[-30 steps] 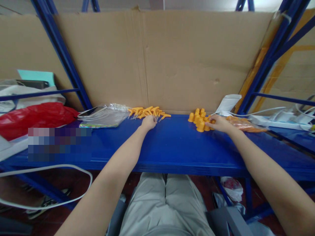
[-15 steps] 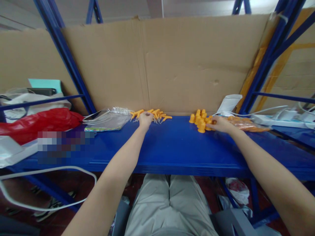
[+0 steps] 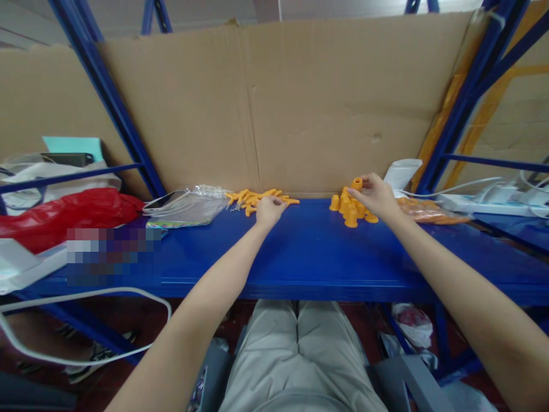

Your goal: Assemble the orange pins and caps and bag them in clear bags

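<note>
My right hand pinches an orange cup-shaped piece with a round opening, raised over a cluster of similar orange pieces on the blue shelf. My left hand is at the right end of a pile of orange forked pieces with small metal chains. Its thumb and fingers close at one orange forked piece, whose tip sticks out to the right; the hand hides the rest.
Tall cardboard stands behind the blue shelf. Clear plastic bags and a red bag lie left. At right are a bag of orange pieces, a white packet and a power strip.
My right hand has risen from the cluster with an orange cup-shaped piece. My left hand has moved right along the forked pieces to the end of the pile.
</note>
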A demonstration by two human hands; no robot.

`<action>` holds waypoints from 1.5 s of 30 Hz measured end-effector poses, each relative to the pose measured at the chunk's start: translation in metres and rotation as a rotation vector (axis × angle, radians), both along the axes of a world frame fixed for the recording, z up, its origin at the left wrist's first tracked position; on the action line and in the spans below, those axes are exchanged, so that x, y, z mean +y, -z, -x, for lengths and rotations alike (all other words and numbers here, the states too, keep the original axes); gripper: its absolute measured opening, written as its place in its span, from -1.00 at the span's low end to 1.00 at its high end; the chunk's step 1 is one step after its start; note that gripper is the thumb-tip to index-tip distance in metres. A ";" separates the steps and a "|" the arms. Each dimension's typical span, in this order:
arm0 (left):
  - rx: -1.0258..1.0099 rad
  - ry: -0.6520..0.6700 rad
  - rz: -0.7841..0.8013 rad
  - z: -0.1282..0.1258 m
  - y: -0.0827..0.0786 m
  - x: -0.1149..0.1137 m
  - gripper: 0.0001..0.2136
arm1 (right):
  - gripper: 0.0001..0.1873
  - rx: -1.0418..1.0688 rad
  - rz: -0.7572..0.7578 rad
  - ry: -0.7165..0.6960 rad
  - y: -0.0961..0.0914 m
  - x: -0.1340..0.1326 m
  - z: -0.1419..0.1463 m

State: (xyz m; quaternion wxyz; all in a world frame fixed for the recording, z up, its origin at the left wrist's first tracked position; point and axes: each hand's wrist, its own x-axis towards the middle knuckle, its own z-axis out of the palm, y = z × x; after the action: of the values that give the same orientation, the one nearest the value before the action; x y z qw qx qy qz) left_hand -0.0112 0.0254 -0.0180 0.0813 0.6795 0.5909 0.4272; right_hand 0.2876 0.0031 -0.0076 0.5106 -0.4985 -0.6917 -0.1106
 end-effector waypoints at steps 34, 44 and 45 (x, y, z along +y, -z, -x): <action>0.358 0.253 0.086 0.013 0.013 0.013 -0.83 | -0.63 -0.437 0.463 -0.128 0.028 0.023 0.116; 0.365 0.186 0.106 0.020 0.009 0.010 -0.79 | -0.62 -0.449 0.403 -0.098 0.027 0.022 0.113; 0.376 0.163 0.115 0.020 0.009 0.010 -0.79 | -0.62 -0.438 0.401 -0.100 0.027 0.023 0.112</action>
State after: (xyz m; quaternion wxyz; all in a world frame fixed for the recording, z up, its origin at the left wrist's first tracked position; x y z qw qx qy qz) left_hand -0.0315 0.0349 -0.0270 0.0424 0.7869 0.5624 0.2503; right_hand 0.1757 0.0257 -0.0344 0.2454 -0.5193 -0.8170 -0.0514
